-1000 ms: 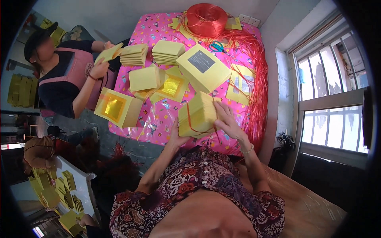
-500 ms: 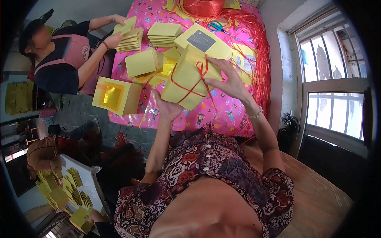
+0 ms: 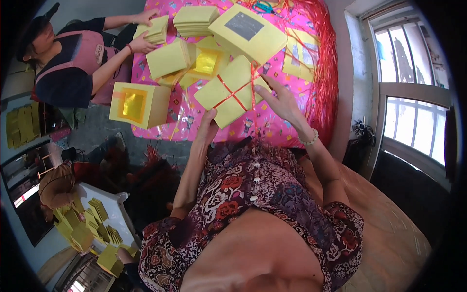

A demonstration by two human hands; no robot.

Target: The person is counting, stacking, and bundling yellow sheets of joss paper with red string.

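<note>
A thick yellow paper bundle (image 3: 237, 73), bound crosswise with red ribbon (image 3: 224, 86), is held between my two hands above the pink table cover. My left hand (image 3: 208, 127) grips its lower left edge, the thumb lying on the face and the other fingers hidden beneath. At the bundle's right side my right hand (image 3: 283, 102) holds on, thumb over the ribbon near the edge and fingers behind. The bundle is tilted so that a broad face with the ribbon crossing shows.
Yellow stacks (image 3: 168, 59) and a large yellow block with a grey panel (image 3: 243, 25) lie beyond. A yellow block with a gold square (image 3: 138, 104) stands at the table's left edge. Red strands (image 3: 325, 73) hang at the right. A co-worker (image 3: 73, 63) handles yellow paper at the left.
I have turned the bundle over so the bow no longer shows and the ribbon crossing faces up. My left hand has moved from beneath to its edge. The co-worker's hands have lowered onto the stack.
</note>
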